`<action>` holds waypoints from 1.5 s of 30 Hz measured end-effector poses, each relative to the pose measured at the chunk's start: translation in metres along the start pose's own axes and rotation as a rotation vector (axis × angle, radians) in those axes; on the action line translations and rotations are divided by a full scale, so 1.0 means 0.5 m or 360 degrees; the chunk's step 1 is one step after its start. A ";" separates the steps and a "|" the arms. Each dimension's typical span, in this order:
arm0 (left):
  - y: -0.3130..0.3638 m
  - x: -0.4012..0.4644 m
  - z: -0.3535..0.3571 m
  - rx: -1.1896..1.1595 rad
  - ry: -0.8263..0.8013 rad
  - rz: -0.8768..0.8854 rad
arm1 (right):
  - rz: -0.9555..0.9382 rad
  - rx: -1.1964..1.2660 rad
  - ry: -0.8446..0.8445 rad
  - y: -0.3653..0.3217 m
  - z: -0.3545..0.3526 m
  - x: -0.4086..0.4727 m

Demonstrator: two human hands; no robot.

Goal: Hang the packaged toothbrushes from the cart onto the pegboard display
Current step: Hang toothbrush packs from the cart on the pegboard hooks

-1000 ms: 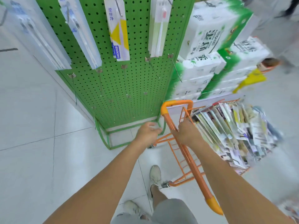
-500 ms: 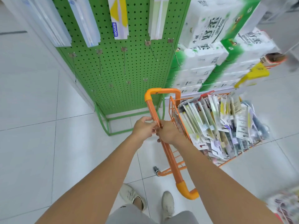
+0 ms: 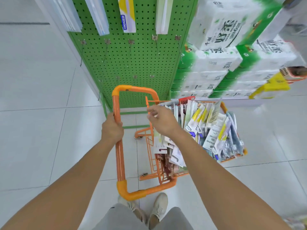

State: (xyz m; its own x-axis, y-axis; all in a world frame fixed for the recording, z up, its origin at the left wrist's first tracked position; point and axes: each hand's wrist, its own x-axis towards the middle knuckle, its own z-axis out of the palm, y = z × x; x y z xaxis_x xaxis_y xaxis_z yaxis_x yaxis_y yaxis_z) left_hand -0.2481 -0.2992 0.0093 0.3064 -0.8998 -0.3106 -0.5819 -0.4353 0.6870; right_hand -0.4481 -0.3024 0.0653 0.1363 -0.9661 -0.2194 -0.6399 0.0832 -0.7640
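The person is gripping the orange cart handle [image 3: 118, 130] with the left hand [image 3: 112, 129]; the right hand [image 3: 162, 121] is hovering loosely curled and empty, just beside the packaged toothbrushes [image 3: 211, 130], dozens crammed in the cart. Ahead, four packs are hanging on the pegboard [image 3: 132, 63]; lower hooks are waiting bare.

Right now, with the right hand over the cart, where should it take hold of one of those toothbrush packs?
Pinch a pack by its top edge, coming straight down from above with the right hand. The packs stand on edge, crowded together in the cart basket, so probably only their top ends are free to pinch.
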 end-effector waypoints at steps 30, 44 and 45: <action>-0.230 0.046 -0.274 0.0302 0.0281 0.0325 | 0.0162 -0.0627 -0.0254 0.034 0.119 -0.009; -0.252 -0.046 -0.170 0.0098 0.0292 0.0395 | -0.0811 -0.1246 -0.0826 -0.005 0.302 0.074; -0.248 -0.047 -0.179 0.0083 0.0355 0.0352 | -0.0877 -0.1176 -0.0863 -0.007 0.305 0.086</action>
State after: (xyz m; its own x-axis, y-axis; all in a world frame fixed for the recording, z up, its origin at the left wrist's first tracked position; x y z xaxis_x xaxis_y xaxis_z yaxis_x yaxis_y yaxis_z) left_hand -0.1157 -0.2215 -0.0096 0.3226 -0.9465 -0.0018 -0.6889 -0.2361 0.6853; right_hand -0.3247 -0.3071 -0.0339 0.7481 -0.5725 -0.3355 -0.6622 -0.6763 -0.3226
